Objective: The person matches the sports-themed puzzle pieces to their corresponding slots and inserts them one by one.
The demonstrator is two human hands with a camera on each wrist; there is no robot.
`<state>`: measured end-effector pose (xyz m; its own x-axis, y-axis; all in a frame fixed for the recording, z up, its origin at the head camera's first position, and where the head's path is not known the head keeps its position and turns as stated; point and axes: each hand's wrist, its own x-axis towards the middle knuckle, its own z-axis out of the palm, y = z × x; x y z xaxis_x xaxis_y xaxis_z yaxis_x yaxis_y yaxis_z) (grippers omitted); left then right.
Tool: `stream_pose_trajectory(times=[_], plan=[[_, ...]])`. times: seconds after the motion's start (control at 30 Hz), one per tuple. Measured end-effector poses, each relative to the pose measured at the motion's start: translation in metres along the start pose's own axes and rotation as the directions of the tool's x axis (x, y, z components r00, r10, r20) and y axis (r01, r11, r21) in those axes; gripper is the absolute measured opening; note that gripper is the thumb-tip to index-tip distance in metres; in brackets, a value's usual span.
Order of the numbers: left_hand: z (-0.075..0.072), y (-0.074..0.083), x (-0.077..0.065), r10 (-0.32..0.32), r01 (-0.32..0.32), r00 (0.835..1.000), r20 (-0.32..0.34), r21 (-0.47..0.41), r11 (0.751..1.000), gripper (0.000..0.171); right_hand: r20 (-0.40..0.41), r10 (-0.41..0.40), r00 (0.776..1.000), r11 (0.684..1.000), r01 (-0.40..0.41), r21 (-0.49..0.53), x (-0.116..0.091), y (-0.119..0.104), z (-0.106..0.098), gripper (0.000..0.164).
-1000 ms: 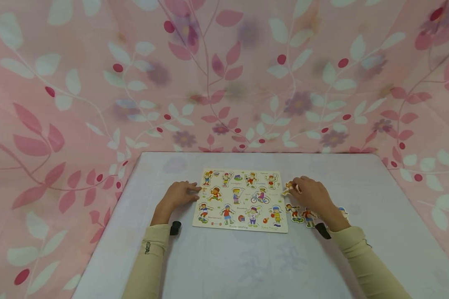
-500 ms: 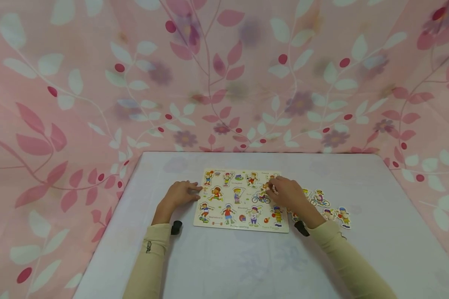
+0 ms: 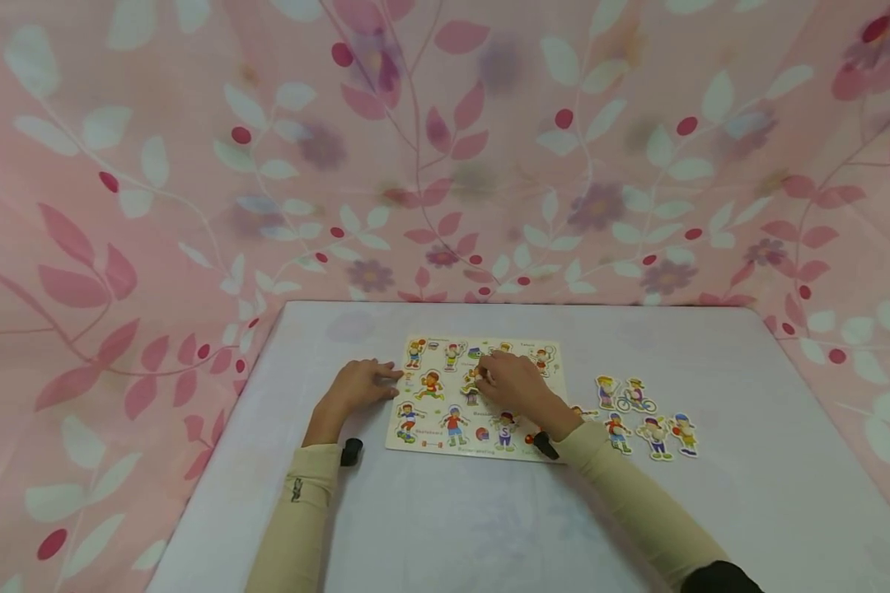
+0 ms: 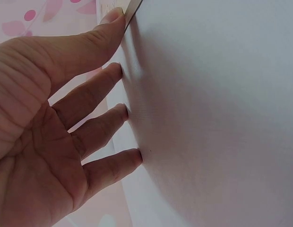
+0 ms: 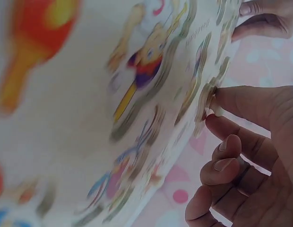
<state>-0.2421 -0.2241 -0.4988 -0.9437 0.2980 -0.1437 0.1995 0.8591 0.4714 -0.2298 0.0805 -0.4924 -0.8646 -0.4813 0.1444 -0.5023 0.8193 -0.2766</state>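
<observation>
A pale wooden picture puzzle board (image 3: 432, 414) lies on the table, with recesses and painted children playing sports. My left hand (image 3: 356, 387) rests at its left edge; in the left wrist view the thumb (image 4: 106, 40) touches the board's edge while the other fingers, nearly straight, rest on the cloth. Above the middle of the board, my right hand (image 3: 515, 385) pinches a small figure-shaped puzzle piece (image 5: 204, 104) between thumb and forefinger, its other fingers curled. The piece shows edge-on in the right wrist view, and the fingers partly cover it in the head view.
Several loose puzzle pieces lie right of the board, among them a cyclist (image 3: 635, 397), a figure in red and blue (image 3: 617, 432) and one in a blue cap (image 3: 685, 434). A white cloth (image 3: 430, 519) covers the table; a pink floral curtain (image 3: 445, 165) hangs behind.
My right hand has carried the puzzle piece leftward from beside the board's right edge to over its middle, uncovering the loose pieces. My left hand has stayed at the left edge.
</observation>
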Motion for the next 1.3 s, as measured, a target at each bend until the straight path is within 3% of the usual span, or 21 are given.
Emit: stream_pose_trajectory(times=[0.27,0.67,1.3], plan=[[-0.001,0.001,0.0,-0.006,0.006,1.0,0.001,-0.015,1.0,0.042,0.014,-0.067,0.998,0.998,0.067,-0.016,0.016,-0.019,0.011,0.011],[-0.001,0.002,0.001,0.01,-0.01,1.0,0.004,-0.007,1.0,0.041,0.11,-0.045,0.993,0.999,0.048,-0.026,0.039,-0.042,0.031,0.018],[-0.001,0.0,0.0,0.016,-0.016,1.0,0.004,0.026,1.0,0.041,0.198,0.001,0.98,0.998,0.012,-0.065,0.056,-0.063,0.026,0.014]])
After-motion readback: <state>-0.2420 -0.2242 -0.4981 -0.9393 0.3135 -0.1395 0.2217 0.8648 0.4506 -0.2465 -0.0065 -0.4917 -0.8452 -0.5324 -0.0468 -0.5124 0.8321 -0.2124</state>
